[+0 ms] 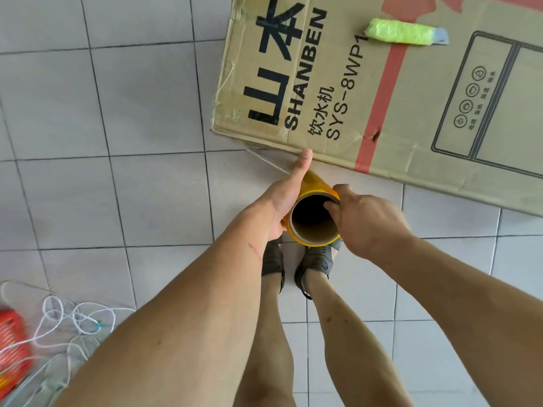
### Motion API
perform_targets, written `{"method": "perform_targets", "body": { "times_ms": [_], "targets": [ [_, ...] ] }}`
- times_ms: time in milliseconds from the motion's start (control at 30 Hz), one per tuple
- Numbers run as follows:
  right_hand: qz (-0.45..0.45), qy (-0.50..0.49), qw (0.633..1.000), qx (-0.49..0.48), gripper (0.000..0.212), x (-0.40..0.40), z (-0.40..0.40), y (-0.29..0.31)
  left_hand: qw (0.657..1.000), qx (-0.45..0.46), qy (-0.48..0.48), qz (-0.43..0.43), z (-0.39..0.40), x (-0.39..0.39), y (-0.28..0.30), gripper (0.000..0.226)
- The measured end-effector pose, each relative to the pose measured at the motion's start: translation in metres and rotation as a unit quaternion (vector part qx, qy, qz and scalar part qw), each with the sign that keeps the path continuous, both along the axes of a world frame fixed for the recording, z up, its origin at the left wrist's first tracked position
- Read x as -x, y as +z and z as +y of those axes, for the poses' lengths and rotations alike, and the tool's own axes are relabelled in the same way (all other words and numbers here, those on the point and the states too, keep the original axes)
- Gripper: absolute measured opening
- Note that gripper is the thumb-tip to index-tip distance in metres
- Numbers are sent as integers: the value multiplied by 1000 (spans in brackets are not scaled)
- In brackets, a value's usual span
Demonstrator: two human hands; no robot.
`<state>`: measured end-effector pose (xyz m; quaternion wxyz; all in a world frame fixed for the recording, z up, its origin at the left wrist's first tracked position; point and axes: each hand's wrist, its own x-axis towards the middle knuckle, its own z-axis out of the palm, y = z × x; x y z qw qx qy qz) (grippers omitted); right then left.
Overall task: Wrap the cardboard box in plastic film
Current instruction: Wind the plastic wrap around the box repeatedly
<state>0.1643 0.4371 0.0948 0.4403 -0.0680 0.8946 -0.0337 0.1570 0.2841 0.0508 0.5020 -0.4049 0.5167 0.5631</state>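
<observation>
Two hands gripping one yellow roll of plastic film on a cardboard tube (316, 195) | left hand (289, 198) wrapping its side, thumb extended | right hand (363, 218) hooking fingers inside the tube mouth | roll hovering just beside the large printed brown cardboard box (382, 83) lying on the grey tiled floor (102, 113) | lime-green wrapped bundle (399, 32) resting on the box

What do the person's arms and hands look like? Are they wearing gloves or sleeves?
No gloves and no sleeves: both arms are bare right up to the edge of the picture. The left hand and right hand wear no rings, watch or bracelets that show. The left forearm has a thin reddish scratch near the wrist.
</observation>
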Motion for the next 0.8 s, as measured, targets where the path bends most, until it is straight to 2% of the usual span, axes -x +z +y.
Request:
{"method": "perform_targets", "body": {
  "times_ms": [67,167,267,300,333,400,433,533,633,733,800],
  "targets": [
    [3,-56,998,-3,49,3,-3,1,1000,2,9,-3,1,-4,0,131],
    [6,-90,996,-28,59,17,3,5,999,28,6,36,12,-8,-5,170],
    [-39,-56,996,-54,53,15,14,4,998,31,-6,60,23,-5,-10,179],
    [-49,-96,993,-39,53,12,18,2,998,26,-3,55,25,-3,-9,177],
    [-60,-192,980,-1,55,9,19,-1,998,18,-2,52,26,0,-7,171],
    [-66,-392,915,70,56,9,17,-2,999,-9,-2,39,27,7,-1,148],
    [-63,-428,898,82,56,10,15,-2,999,-22,4,31,28,8,1,137],
    [1,-327,944,48,61,11,12,2,998,-46,43,9,30,7,-1,115],
    [38,-282,959,-5,67,6,17,0,997,-64,42,11,33,3,-3,120],
    [-3,-338,941,36,74,-4,24,-5,998,-18,-14,65,39,5,0,95],
    [-61,-447,887,104,73,-8,33,-5,996,7,-16,86,46,7,-2,87]
  ]
}}
